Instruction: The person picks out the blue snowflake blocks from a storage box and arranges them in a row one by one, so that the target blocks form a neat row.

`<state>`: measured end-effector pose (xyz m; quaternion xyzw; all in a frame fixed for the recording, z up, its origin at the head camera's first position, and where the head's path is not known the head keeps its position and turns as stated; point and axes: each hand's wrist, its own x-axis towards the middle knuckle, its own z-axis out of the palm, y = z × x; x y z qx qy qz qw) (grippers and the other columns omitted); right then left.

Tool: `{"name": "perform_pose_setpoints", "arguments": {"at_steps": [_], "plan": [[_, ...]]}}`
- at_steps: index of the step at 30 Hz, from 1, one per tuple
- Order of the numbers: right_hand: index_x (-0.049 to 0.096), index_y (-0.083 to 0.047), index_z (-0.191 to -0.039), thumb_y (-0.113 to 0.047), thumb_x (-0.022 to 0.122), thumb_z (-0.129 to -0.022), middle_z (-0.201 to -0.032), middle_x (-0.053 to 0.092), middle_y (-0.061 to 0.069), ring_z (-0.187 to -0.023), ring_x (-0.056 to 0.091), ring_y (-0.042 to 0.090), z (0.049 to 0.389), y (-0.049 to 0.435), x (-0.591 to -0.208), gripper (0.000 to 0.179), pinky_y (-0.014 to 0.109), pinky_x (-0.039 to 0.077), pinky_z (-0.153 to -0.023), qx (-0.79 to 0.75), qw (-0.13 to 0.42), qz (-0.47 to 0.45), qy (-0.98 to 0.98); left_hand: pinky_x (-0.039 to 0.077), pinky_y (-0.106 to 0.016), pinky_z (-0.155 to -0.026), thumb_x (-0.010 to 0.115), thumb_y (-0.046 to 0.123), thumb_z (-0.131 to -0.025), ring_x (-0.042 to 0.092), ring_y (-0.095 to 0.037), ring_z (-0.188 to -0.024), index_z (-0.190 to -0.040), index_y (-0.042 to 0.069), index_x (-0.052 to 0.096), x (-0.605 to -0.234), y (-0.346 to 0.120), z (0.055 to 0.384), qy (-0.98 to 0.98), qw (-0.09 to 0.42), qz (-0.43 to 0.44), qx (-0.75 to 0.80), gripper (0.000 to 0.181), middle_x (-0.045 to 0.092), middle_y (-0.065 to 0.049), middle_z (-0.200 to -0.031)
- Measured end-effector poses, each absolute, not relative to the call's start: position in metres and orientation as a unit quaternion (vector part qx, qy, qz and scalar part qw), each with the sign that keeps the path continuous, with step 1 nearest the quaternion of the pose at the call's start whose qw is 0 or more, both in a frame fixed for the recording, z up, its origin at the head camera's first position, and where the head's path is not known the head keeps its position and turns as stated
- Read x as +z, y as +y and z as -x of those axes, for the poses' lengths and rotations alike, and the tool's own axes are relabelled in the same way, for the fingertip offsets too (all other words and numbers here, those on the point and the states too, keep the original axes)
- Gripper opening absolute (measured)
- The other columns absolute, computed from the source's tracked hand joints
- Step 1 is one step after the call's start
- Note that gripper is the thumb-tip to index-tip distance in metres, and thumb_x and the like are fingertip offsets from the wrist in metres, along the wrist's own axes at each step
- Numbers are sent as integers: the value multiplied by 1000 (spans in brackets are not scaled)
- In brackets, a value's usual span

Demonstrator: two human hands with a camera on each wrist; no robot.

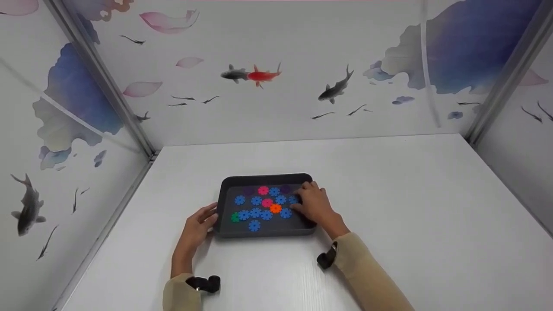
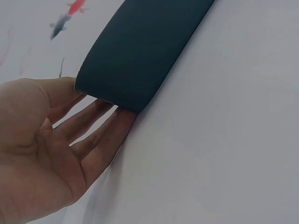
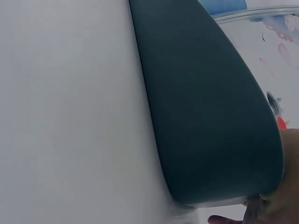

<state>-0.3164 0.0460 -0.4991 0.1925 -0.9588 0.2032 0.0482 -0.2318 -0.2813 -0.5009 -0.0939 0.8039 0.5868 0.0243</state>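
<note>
A dark grey tray sits on the white table, holding flat notched plastic discs shaped like snowflakes. Most are blue, such as one blue disc near the front wall. Among them lie two pink discs, an orange disc, a green disc and dark purple discs. My left hand holds the tray's left end, thumb and fingers against its wall. My right hand reaches over the right wall, its thumb and index finger apart beside a blue disc. Whether they touch it is unclear.
White panels printed with fish and petals stand behind the table and on both sides. Metal posts join the panels at the corners. A black wrist camera sits at the right sleeve, and another at the left sleeve.
</note>
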Motion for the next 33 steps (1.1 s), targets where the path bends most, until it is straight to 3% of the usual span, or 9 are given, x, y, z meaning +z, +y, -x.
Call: {"name": "perform_pose_setpoints", "arguments": {"at_steps": [8,24,33], "plan": [[76,-6,-115,-34,77,-88,-105,64,11,-104,51,30,317,46,-499,38,48,45,-86,212,54,-177,-960,51,-49,-105,54,15,-104,51,-37,-137,-149,14,49,-500,-279,233,797,26,92,596,45,47,-19,-154],[77,-4,-99,-36,82,-82,-106,69,10,-105,52,29,324,40,-498,37,50,40,-92,218,32,-167,-961,50,-50,-106,55,15,-103,49,-35,-139,-148,15,50,-505,-283,231,796,22,94,598,45,47,-17,-154],[79,-7,-94,-35,81,-80,-100,70,8,-102,54,28,324,41,-498,32,50,40,-90,226,49,-173,-957,50,-51,-106,54,14,-103,51,-37,-137,-148,14,50,-505,-282,233,792,21,98,602,45,47,-18,-154]]}}
